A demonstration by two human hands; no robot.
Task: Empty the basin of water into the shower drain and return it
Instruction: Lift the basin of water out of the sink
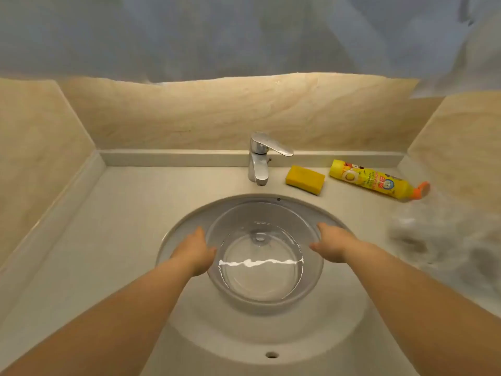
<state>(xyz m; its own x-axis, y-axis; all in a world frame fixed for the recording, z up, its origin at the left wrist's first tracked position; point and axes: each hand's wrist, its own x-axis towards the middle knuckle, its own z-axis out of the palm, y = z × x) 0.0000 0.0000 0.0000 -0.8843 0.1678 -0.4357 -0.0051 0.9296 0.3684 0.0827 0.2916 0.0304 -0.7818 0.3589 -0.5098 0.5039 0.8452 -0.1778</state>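
Sitting in the sink, the basin lies between both hands.

Basin clear and colourless, grey-tinted at the wall, a white streak of glare across the water. Sink pale cream-beige. Table light beige, plain. Wall tiles warm tan with faint marbled veining. Faucet shiny chrome silver. Sponge solid yellow. Bottle bright yellow, orange cap, label busy with red, white and cartoon prints.
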